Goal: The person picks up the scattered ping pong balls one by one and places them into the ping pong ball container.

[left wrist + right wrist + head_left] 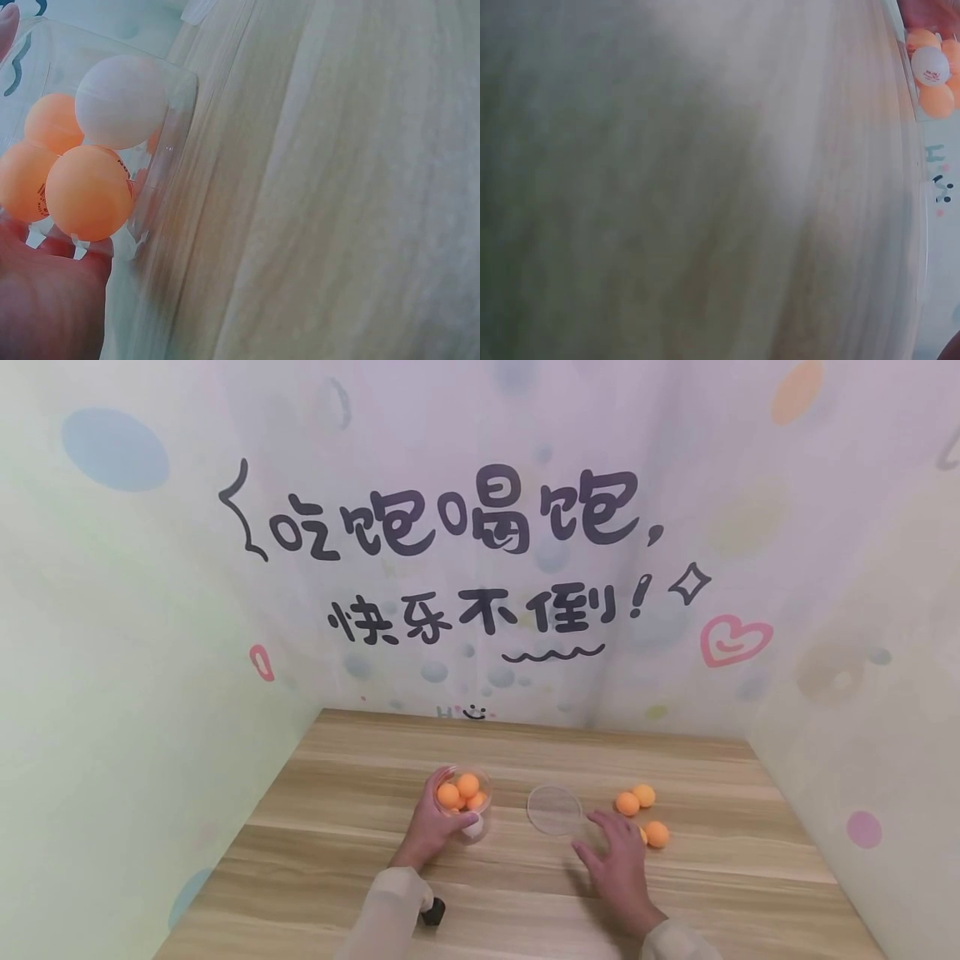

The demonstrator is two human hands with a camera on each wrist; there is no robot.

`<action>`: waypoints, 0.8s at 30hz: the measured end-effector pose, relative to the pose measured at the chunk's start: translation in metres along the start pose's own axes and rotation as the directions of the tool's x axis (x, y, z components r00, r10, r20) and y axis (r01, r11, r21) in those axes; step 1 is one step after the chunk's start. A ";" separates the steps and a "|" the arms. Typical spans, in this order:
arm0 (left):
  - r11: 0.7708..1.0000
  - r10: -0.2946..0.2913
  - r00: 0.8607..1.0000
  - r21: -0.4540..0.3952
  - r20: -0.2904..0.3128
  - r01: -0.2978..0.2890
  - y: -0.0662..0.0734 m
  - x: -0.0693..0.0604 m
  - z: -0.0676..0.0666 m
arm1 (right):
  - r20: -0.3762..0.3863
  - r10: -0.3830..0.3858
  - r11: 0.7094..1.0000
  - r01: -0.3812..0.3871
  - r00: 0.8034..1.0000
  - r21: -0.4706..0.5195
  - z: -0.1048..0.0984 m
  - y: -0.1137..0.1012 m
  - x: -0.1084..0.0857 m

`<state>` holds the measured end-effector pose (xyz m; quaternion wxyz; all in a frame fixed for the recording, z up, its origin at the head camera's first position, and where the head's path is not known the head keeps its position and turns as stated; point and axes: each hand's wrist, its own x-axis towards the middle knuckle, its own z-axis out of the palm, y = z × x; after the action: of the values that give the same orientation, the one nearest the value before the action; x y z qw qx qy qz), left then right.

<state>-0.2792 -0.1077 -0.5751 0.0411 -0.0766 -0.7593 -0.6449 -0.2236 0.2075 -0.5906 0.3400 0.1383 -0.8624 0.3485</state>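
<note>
Now left hand (431, 828) clasps one clear tub (178, 97): one white ping-pong ball (120, 101), at least four orange; right hand (621, 864), spread, empty, between one lid (554, 811), four loose orange balls (657, 834).

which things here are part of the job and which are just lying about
Likely part of it:
- clear tub gripped by left hand
- orange balls and white ball inside
- clear lid and loose balls near right hand

Just there:
- table
- wall writing
</note>
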 end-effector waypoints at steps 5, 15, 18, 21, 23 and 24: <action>1.000 -0.003 1.000 -0.011 0.010 0.003 0.002 0.000 0.000 | -0.012 0.041 0.996 -0.042 0.999 -0.077 0.000 0.004 0.000; 1.000 0.014 0.999 -0.018 0.038 -0.014 0.037 -0.012 -0.004 | -0.032 0.079 0.991 -0.082 0.996 -0.107 -0.003 0.008 0.003; 1.000 0.010 0.999 -0.018 0.034 -0.010 0.038 -0.013 -0.004 | -0.027 0.111 0.987 -0.114 0.993 -0.110 -0.003 0.010 0.002; 1.000 0.003 0.999 -0.031 0.032 -0.002 0.039 -0.013 -0.004 | -0.017 0.150 0.982 -0.151 0.988 -0.113 -0.002 0.012 0.001; 0.999 -0.001 0.999 -0.038 0.032 0.003 0.039 -0.013 -0.004 | -0.006 0.176 0.978 -0.175 0.984 -0.111 -0.002 0.013 0.001; 0.999 -0.002 1.000 -0.038 0.031 0.003 0.039 -0.013 -0.004 | 0.002 0.189 0.976 -0.188 0.982 -0.110 -0.002 0.013 0.001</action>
<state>-0.2598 -0.1063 -0.5385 0.0270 -0.0862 -0.7475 -0.6581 -0.2298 0.2182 -0.5957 0.3073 0.0393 -0.8916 0.3303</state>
